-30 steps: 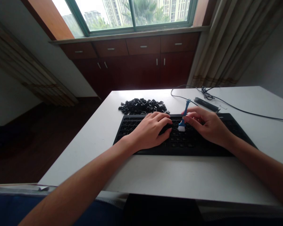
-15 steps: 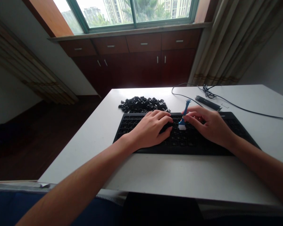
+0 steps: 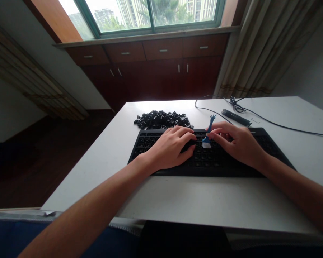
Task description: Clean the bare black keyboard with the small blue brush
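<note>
A black keyboard (image 3: 140,149) with its keycaps off lies across the white table. My left hand (image 3: 174,147) rests on its middle-left part, fingers bent and a little apart, holding nothing. Between the thumb and fingers of my right hand (image 3: 238,143) is a small blue brush (image 3: 209,130), its handle tilted up and shaped like a little hand at the top. The brush's white bristles point down onto the key sockets. My right wrist and forearm cover much of the keyboard's right side.
Behind the keyboard's left half is a heap of loose black keycaps (image 3: 161,119). A long black plastic piece (image 3: 236,117), a thin bent metal wire (image 3: 255,121) and a black cable (image 3: 274,123) lie at the back right of the white table (image 3: 97,154).
The brush and my right hand have shifted very slightly to the left, along with a small shift of the whole view. My left hand stays in place on the keyboard.
</note>
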The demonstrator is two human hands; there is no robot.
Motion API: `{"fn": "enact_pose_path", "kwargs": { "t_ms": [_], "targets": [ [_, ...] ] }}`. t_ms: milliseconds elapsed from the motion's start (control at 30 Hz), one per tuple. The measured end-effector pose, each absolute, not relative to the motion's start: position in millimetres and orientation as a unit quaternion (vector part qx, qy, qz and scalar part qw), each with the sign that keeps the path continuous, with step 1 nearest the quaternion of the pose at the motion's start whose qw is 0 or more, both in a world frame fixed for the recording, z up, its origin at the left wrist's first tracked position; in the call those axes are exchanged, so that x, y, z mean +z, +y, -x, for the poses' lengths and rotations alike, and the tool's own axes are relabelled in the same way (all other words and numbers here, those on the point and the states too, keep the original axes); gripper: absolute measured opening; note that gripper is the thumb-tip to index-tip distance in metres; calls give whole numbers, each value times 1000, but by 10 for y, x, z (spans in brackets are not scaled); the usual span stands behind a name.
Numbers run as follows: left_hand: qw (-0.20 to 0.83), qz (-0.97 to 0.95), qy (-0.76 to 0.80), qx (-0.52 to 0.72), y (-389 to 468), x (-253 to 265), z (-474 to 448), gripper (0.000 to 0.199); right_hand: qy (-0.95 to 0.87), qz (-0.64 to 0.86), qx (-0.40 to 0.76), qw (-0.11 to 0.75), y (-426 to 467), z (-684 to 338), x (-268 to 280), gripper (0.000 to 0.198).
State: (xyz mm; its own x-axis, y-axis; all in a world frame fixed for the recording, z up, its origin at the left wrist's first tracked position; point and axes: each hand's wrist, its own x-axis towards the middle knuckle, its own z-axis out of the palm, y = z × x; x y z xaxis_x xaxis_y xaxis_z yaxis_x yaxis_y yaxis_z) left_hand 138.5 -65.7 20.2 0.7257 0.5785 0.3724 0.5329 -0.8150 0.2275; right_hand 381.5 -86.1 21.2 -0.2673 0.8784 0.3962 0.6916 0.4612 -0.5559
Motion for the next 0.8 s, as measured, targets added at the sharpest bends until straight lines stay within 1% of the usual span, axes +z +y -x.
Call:
{"fn": "enact_pose_path", "kwargs": {
  "t_ms": [467,800],
  "targets": [
    [52,-928,296,220,-655,205,-1382,26,-790,499,119,337,-860,-3812,212,27],
    [45,-930,292,219,-653,215,-1390,26,-789,504,94,338,-864,-3812,198,23]
  ]
}}
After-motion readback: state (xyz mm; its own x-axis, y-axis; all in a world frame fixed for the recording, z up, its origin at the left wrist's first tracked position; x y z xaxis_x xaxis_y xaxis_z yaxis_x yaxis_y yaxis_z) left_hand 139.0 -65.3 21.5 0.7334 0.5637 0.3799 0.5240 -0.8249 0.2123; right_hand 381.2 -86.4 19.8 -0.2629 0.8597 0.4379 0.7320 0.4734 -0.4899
